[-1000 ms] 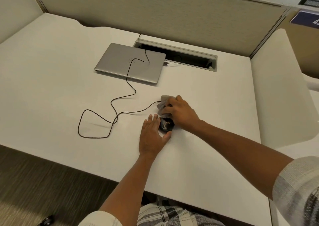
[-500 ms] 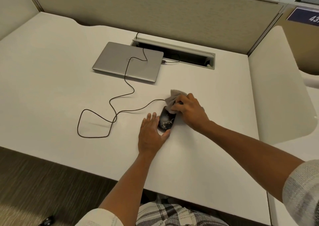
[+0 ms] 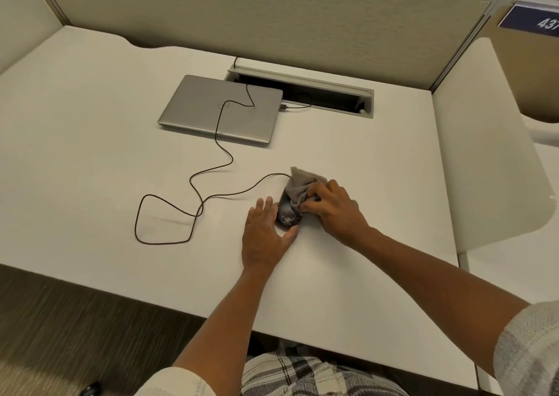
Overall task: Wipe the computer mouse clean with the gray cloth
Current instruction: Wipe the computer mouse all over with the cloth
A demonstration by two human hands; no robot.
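A black computer mouse (image 3: 286, 214) lies on the white desk (image 3: 90, 153), with pale smudges on its near end. My left hand (image 3: 266, 235) lies flat beside it, fingers along its left side and thumb curled around its near end. My right hand (image 3: 332, 208) grips the bunched gray cloth (image 3: 302, 188) and presses it on the mouse's far and right part. The cloth hides the mouse's front half. The mouse's dark cable (image 3: 193, 184) loops away to the left.
A closed silver laptop (image 3: 220, 108) lies at the back of the desk, with the cable running over its lid. Behind it is an open cable trough (image 3: 302, 93) and a beige partition wall (image 3: 272, 11). The desk's near edge runs under my forearms.
My right hand has slid the cloth back and forth over the mouse: away toward its front, then back over its top. My left hand stayed against the mouse.
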